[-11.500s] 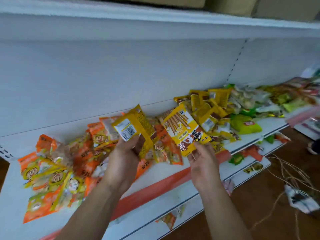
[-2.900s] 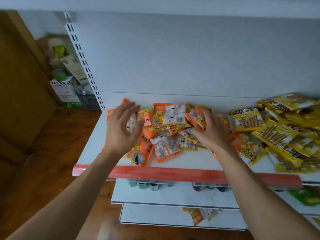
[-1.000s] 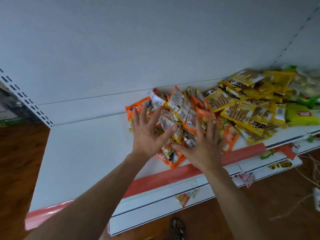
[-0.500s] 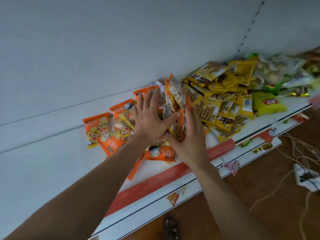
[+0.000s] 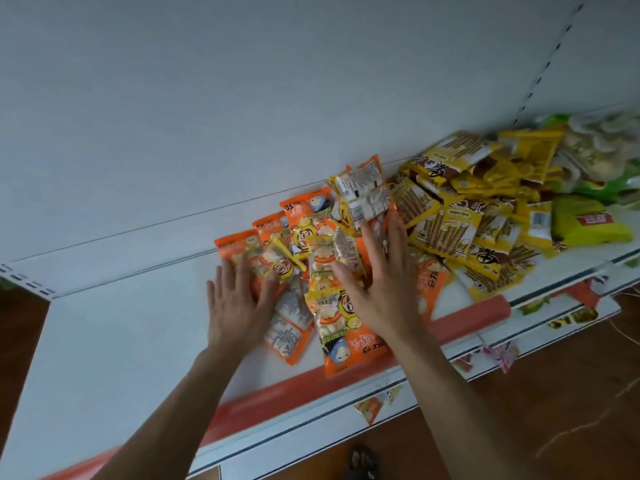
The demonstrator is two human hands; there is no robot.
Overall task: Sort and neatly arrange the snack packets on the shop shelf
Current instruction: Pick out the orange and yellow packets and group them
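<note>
1. Shelf (image 5: 114, 341): a white shop shelf with a red strip (image 5: 263, 407) along its front edge; its left part lies bare, and packets cover the middle and right.
2. Orange snack packets (image 5: 349, 327) lie in a loose, overlapping pile at the middle of the shelf, reaching from the back edge almost to the red strip. Some lie face up with cartoon prints, others show silvery backs with barcodes.
3. Left hand (image 5: 235, 303) is open, fingers spread, palm down on the left side of the orange pile, resting on packets there. It grips nothing.
4. Right hand (image 5: 381, 289) is also open and flat, fingers pointing toward the back edge, pressed on the right side of the orange pile. The fingertips lie just below a few packets (image 5: 362, 192) that stand tilted up near the back edge.
5. Yellow stick-snack packets (image 5: 453, 230) are heaped just to the right of the orange pile, touching it, and spread from the back edge toward the front edge.
6. Green packet (image 5: 588, 225) lies beyond the yellow heap, near the shelf's right end, with pale bags (image 5: 599, 147) behind it at the back edge.
7. Lower shelves (image 5: 554, 317) jut out beneath the front edge, above a brown floor (image 5: 571, 410).
</note>
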